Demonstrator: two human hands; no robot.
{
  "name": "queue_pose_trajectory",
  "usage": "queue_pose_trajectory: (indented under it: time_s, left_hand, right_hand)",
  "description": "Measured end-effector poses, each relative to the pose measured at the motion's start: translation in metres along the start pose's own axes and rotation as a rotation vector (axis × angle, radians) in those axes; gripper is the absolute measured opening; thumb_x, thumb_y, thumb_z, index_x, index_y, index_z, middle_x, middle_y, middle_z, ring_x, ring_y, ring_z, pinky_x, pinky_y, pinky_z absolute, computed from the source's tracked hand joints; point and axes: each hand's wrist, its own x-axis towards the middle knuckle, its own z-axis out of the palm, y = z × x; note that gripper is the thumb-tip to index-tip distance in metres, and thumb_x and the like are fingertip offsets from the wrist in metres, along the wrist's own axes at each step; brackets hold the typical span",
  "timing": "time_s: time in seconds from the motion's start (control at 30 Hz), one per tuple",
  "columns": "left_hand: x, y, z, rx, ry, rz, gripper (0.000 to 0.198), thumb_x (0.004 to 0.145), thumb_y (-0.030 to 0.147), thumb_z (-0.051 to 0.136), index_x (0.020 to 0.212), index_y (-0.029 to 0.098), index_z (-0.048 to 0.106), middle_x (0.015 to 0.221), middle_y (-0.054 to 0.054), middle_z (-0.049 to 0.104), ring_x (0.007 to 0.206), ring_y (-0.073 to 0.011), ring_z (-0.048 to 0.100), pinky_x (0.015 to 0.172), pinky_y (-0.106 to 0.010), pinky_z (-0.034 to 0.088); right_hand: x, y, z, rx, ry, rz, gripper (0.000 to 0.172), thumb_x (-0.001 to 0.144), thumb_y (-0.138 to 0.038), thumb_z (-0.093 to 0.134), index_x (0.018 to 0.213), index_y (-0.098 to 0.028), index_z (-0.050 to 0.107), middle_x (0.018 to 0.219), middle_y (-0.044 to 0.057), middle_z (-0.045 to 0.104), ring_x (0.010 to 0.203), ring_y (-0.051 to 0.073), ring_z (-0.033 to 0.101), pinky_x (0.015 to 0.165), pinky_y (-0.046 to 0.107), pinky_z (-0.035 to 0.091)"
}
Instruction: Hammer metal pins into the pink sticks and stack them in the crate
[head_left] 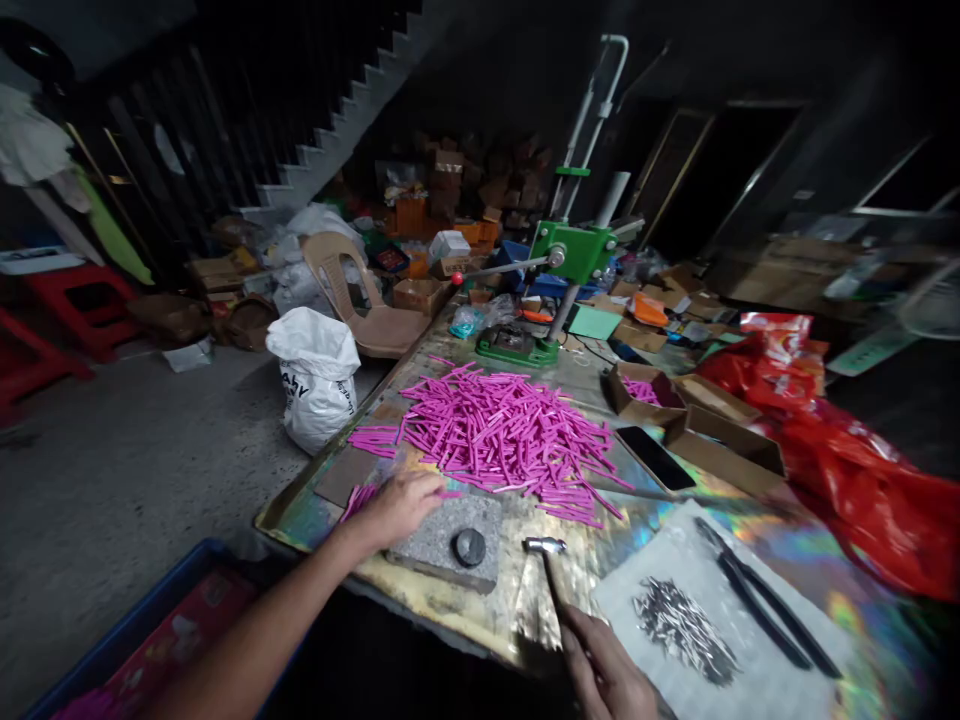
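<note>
Nearby, at the bench's [480, 622] near edge: hammer [552, 578], bright steel head, darkened wooden handle, right hand [609, 662] wrapped round it. Beyond, left hand [405, 502] reaches palm-down over the grey slab [431, 550], fingertips pinching a slim magenta stick [451, 494]. Farther, loose heap [502, 425] of likewise matte sticks, reaching toward the bench's left edge.

Light from a source outside the frame falls on a glossy worktable [300, 515], raising white glare and rainbow-tinted reflections, while the staircase [330, 140] and doorway [750, 180] beyond sink into near-black shadow. Pink sticks [510, 430] at center show fairly crisply; toward the darkened edges, red plastic bags [885, 490] and a red stool [82, 290] smear and stretch in soft, wide-angle distortion.
</note>
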Motion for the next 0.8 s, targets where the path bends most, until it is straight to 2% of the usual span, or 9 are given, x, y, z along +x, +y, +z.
queue_pose_trajectory:
  time_s: [0.1,0.17,0.3,0.4,0.47,0.53,0.6,0.67,0.8]
  left_hand:
    - [-0.028,0.033,0.018,-0.229,-0.066,-0.007,0.018,0.08,0.021,0.043,0.072,0.017,0.058,0.063,0.002,0.053,0.063,-0.0112,0.048,0.059,-0.02,0.035]
    - [-0.042,0.05,0.033,-0.352,-0.103,-0.035,0.02,0.08,0.023,0.044,0.069,0.016,0.059,0.061,0.002,0.052,0.061,-0.0113,0.047,0.057,-0.019,0.035]
    - [-0.058,0.068,0.058,-0.641,-0.14,-0.09,0.018,0.078,0.025,0.047,0.069,0.016,0.06,0.064,0.001,0.055,0.064,-0.0124,0.047,0.06,-0.021,0.038]
    - [-0.067,0.066,0.066,-0.967,-0.216,-0.174,0.021,0.074,0.035,0.054,0.082,0.017,0.061,0.068,-0.001,0.057,0.064,-0.0128,0.049,0.06,-0.022,0.04]
    - [-0.071,0.064,0.068,-1.195,-0.288,-0.22,0.039,0.065,0.045,0.062,0.094,0.018,0.059,0.077,-0.005,0.06,0.068,-0.0143,0.052,0.06,-0.023,0.041]
    - [-0.073,0.064,0.069,-1.345,-0.297,-0.264,0.053,0.056,0.049,0.068,0.099,0.019,0.059,0.083,-0.007,0.061,0.072,-0.0166,0.054,0.06,-0.024,0.042]
    - [-0.072,0.069,0.074,-1.359,-0.257,-0.321,0.052,0.053,0.045,0.072,0.097,0.02,0.061,0.081,-0.007,0.062,0.071,-0.0171,0.054,0.059,-0.025,0.043]
    - [-0.067,0.074,0.08,-1.264,-0.207,-0.355,0.04,0.056,0.042,0.071,0.089,0.02,0.065,0.072,-0.004,0.062,0.063,-0.0149,0.053,0.057,-0.025,0.044]
    - [-0.058,0.08,0.093,-1.126,-0.108,-0.331,0.032,0.058,0.046,0.066,0.069,0.017,0.069,0.053,0.0,0.058,0.048,-0.0111,0.047,0.045,-0.022,0.041]
  right_hand:
    - [0.005,-0.031,0.005,0.084,-0.039,0.02,0.03,0.079,-0.039,0.045,0.096,-0.018,0.06,0.095,0.009,0.065,0.089,0.021,0.059,0.075,0.028,0.046]
    - [0.007,-0.048,0.007,0.11,-0.122,-0.021,0.028,0.08,-0.034,0.045,0.1,-0.018,0.058,0.094,0.009,0.065,0.087,0.02,0.059,0.074,0.027,0.046]
    - [0.007,-0.063,0.008,0.147,-0.295,-0.072,0.023,0.082,-0.032,0.04,0.076,-0.019,0.057,0.066,0.003,0.06,0.061,0.014,0.055,0.057,0.023,0.043]
    - [0.003,-0.061,0.005,0.256,-0.299,0.06,0.029,0.081,-0.039,0.041,0.061,-0.018,0.048,0.054,-0.003,0.047,0.052,0.011,0.045,0.05,0.02,0.036]
    - [-0.002,-0.058,0.004,0.434,-0.307,0.218,0.033,0.079,-0.045,0.043,0.058,-0.019,0.043,0.051,-0.005,0.04,0.047,0.008,0.038,0.045,0.019,0.032]
    - [-0.007,-0.055,0.006,0.638,-0.317,0.365,0.037,0.076,-0.051,0.045,0.058,-0.019,0.039,0.048,-0.006,0.038,0.04,0.006,0.033,0.04,0.018,0.028]
    - [-0.012,-0.053,0.01,0.784,-0.313,0.448,0.039,0.073,-0.054,0.047,0.058,-0.019,0.039,0.046,-0.007,0.04,0.035,0.004,0.031,0.035,0.017,0.024]
    - [-0.018,-0.053,0.016,0.85,-0.293,0.474,0.04,0.071,-0.056,0.047,0.058,-0.019,0.04,0.045,-0.007,0.041,0.032,0.004,0.03,0.033,0.016,0.023]
    - [-0.023,-0.048,0.015,0.724,-0.302,0.479,0.042,0.072,-0.059,0.041,0.058,-0.019,0.041,0.045,-0.006,0.041,0.031,0.005,0.029,0.032,0.018,0.024]
